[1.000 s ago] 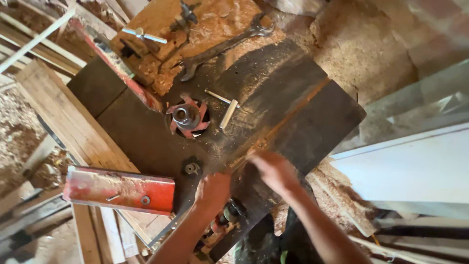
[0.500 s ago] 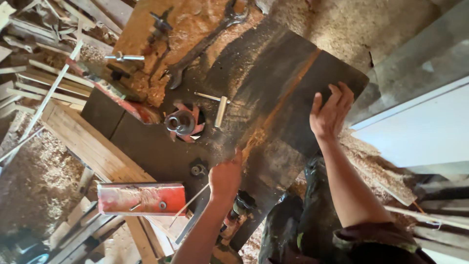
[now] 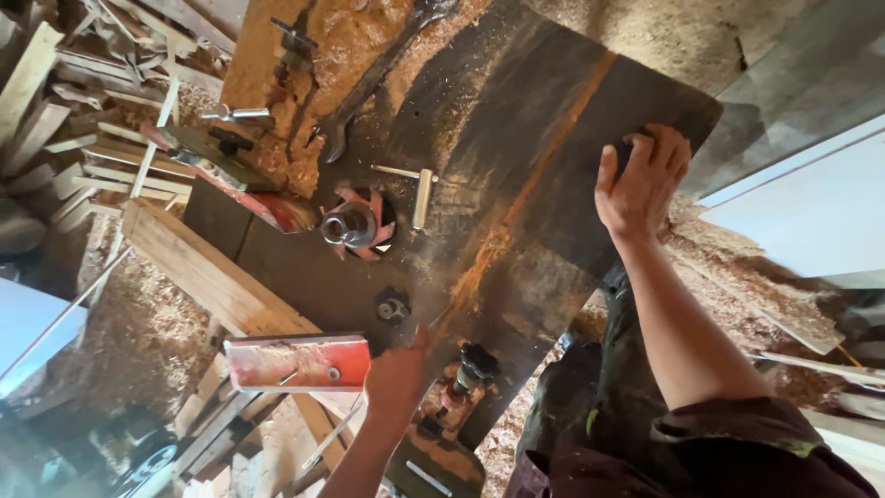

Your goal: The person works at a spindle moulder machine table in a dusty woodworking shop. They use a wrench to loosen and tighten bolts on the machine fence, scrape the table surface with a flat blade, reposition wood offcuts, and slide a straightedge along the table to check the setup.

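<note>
A dark, sawdust-streaked metal machine table point(image 3: 516, 120) fills the middle. A round cutter head point(image 3: 350, 224) with reddish blades stands in its central hole. A small T-shaped key point(image 3: 419, 194) lies beside the cutter. My right hand point(image 3: 641, 180) lies on the table's right corner with its fingers curled over the edge. My left hand point(image 3: 396, 369) is at the table's near edge, close to a black knob point(image 3: 392, 307) and a red metal fence piece point(image 3: 300, 362). Its fingers are hidden from view.
A large spanner point(image 3: 369, 83) and small metal parts lie in thick sawdust at the table's far side. Wooden planks point(image 3: 198, 267) and offcuts pile up at the left. White boards point(image 3: 802, 212) stand at the right. Sawdust covers the floor.
My right hand has moved from the table's near edge out to its right corner and settled there. My left hand has stayed at the near edge.
</note>
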